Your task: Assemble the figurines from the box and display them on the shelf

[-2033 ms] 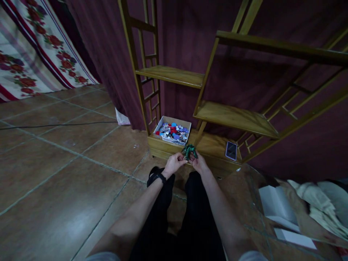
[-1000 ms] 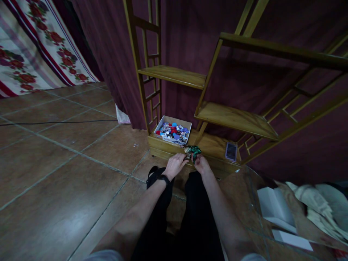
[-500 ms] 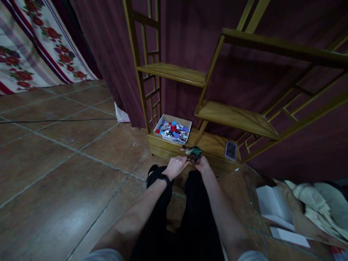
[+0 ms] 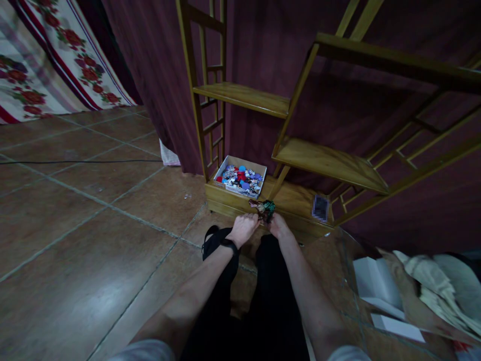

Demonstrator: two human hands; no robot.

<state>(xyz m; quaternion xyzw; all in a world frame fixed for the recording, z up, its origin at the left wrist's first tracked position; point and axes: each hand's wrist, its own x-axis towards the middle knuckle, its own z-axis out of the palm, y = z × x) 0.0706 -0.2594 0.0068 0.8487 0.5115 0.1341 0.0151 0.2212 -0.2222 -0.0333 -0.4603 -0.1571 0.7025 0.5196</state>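
Observation:
Between my two hands, over my knees, is a small shiny figure-like object [image 4: 266,208] in dark green and copper brown; its exact kind is hard to make out. My left hand [image 4: 244,228] has its fingers curled against the object's lower left side. My right hand [image 4: 277,224] closes on its lower right side, with some fingertips hidden behind it. Just beyond the hands, on the low base of a wooden shelf, a shallow cardboard box [image 4: 241,191] holds many small mixed pieces in red, blue, purple and white.
The wooden shelf unit [image 4: 246,99] rises in front of a dark red curtain [image 4: 255,45]. A blurred dark rectangle [image 4: 320,208] sits at its base's right end. White box pieces [image 4: 376,283] and pale cloth [image 4: 428,281] lie on the right. A black cable [image 4: 82,162] crosses the floor tiles.
The held object has turned a little between my hands, so its green part looks smaller and its copper part shows more. My view has shifted slightly.

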